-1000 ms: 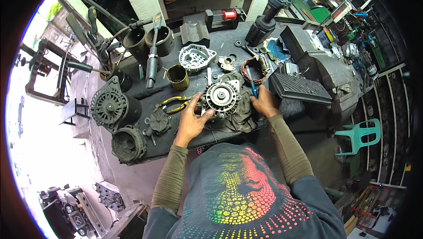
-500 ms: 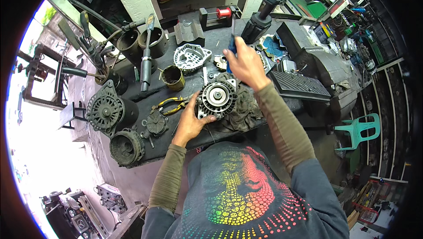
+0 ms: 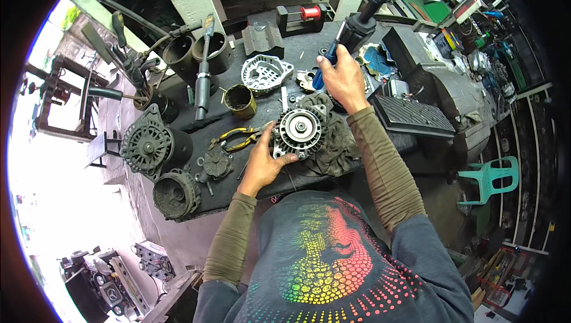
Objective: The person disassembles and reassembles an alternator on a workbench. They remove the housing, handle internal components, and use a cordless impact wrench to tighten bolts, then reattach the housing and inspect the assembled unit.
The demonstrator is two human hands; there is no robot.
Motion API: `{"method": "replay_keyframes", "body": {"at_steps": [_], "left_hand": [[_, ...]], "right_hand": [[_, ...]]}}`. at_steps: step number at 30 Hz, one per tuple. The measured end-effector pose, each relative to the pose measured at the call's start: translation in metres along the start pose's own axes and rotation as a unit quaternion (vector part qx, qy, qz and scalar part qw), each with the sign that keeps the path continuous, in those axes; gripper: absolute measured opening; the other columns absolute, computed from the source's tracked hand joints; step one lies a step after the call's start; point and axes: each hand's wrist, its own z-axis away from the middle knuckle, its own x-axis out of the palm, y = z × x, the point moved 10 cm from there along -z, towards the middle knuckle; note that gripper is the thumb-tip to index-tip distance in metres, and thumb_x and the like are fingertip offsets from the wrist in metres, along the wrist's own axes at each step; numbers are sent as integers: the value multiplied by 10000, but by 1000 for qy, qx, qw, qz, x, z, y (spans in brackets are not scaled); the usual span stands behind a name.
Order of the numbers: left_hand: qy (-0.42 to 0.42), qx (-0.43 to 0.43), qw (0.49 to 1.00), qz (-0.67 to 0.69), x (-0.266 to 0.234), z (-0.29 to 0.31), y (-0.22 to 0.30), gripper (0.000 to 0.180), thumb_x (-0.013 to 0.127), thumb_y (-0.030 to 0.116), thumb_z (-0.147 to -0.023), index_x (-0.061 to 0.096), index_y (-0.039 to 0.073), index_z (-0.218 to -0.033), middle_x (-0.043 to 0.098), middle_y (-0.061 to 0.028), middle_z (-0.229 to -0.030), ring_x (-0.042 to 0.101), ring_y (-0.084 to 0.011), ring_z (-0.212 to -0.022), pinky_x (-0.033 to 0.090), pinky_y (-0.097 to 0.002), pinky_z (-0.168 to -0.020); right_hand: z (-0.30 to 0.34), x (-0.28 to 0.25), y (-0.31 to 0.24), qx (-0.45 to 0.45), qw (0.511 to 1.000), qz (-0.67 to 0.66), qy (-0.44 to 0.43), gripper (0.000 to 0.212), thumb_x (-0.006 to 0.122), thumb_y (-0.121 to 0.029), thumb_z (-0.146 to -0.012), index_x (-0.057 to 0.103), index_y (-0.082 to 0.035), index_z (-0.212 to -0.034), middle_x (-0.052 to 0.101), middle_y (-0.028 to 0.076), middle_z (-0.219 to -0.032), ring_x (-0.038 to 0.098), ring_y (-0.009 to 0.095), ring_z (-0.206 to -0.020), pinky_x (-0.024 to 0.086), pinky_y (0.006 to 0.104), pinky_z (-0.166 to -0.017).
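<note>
An alternator (image 3: 300, 129) with a round finned face and a bright pulley-like centre rests on the bench. My left hand (image 3: 264, 161) grips its left side, thumb across the lower edge and fingers along the rim. Raised just beyond its upper right, my right hand (image 3: 345, 79) is wrapped round a blue-handled screwdriver (image 3: 319, 79). The shaft points up and away, clear of the alternator. A dark crumpled rag (image 3: 339, 150) lies against the alternator's right side. Yellow-handled pliers (image 3: 235, 138) lie left of it, close to my left fingers.
A pale alternator housing (image 3: 264, 73) and a grimy tin (image 3: 240, 102) stand beyond. Further left are a larger alternator (image 3: 148, 144) and a round housing (image 3: 176, 196). Behind stand a vise-like holder with a red roll (image 3: 310, 13) and a black power tool (image 3: 360, 25). A finned black box (image 3: 413, 115) is right.
The screwdriver in my right hand has swung from nearly upright to leaning right. My left hand keeps its hold on the alternator. The whole view has shifted slightly.
</note>
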Motion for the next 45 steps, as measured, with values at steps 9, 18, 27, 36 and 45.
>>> {"method": "replay_keyframes", "body": {"at_steps": [9, 18, 27, 36, 45], "left_hand": [[167, 13, 983, 68, -46, -6, 14, 265, 812, 87, -919, 707, -38, -1129, 748, -111, -1007, 708, -128, -862, 570, -292, -763], [165, 149, 962, -158, -47, -5, 58, 128, 756, 65, -934, 747, -21, -1028, 714, -116, -878, 715, -201, -810, 556, -356, -718], [165, 84, 980, 68, -48, -6, 23, 177, 754, -33, -906, 785, -22, -1080, 774, -106, -1044, 734, -152, -913, 588, -299, -842], [96, -11, 992, 86, -48, -21, 0, 164, 792, -34, -900, 770, -30, -1063, 773, -72, -939, 699, -93, -853, 583, -254, -784], [165, 44, 981, 87, -51, -10, 4, 173, 818, 32, -884, 809, 27, -1057, 803, -76, -920, 684, -100, -798, 541, -294, -757]], "right_hand": [[79, -24, 8, 6, 989, -132, 65, 271, 702, -242, -999, 570, -18, -1076, 682, 212, -852, 684, 440, -796, 510, 517, -703], [120, -18, -4, 1, 960, -263, -92, 258, 620, -295, -1082, 551, -56, -1153, 649, 120, -812, 667, 283, -687, 519, 405, -628], [141, -35, -70, -217, 927, 53, -302, 588, 649, -116, -906, 430, -24, -1443, 664, 308, -1211, 684, 492, -1055, 550, 556, -867], [106, -33, -163, -449, 836, 219, -226, 98, 687, -110, -774, 729, -105, -863, 722, 55, -884, 718, 295, -891, 583, 438, -708], [112, 7, -188, -536, 769, 267, -222, 60, 712, -137, -698, 729, -93, -733, 715, 54, -837, 706, 271, -931, 573, 418, -719]]}}
